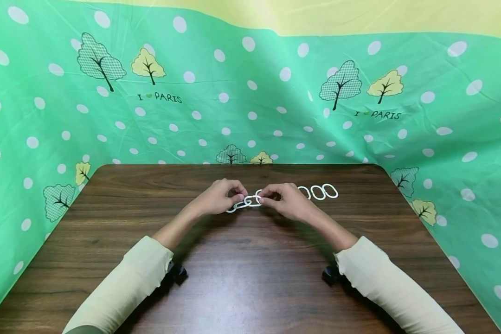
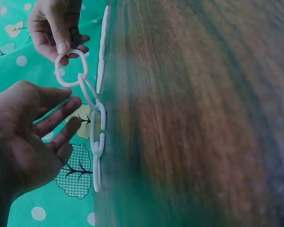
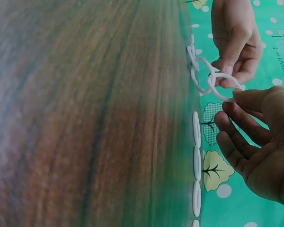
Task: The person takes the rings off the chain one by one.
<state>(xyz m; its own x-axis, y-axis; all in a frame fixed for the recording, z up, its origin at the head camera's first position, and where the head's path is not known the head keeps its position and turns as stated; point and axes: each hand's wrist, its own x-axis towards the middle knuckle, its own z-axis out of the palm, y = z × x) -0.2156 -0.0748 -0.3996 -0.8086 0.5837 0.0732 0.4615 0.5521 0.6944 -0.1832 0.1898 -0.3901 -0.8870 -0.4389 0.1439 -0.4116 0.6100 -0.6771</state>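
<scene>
My right hand (image 1: 288, 202) pinches an oval white chain link (image 2: 57, 69) between thumb and fingertip. This link hooks through a second white link (image 2: 87, 90), and several more joined links (image 2: 97, 172) trail leftward along the tabletop. My left hand (image 1: 220, 197) is right beside the joined links, its fingers loosely extended. In the left wrist view its fingertips (image 2: 64, 93) lie just under the pinched link. Part of the chain is hidden behind the left hand in the head view.
A row of loose white links (image 1: 317, 192) lies side by side on the brown wooden table (image 1: 250, 269), right of my right hand and partly behind it. A green dotted cloth (image 1: 250, 102) hangs behind the table and along its sides.
</scene>
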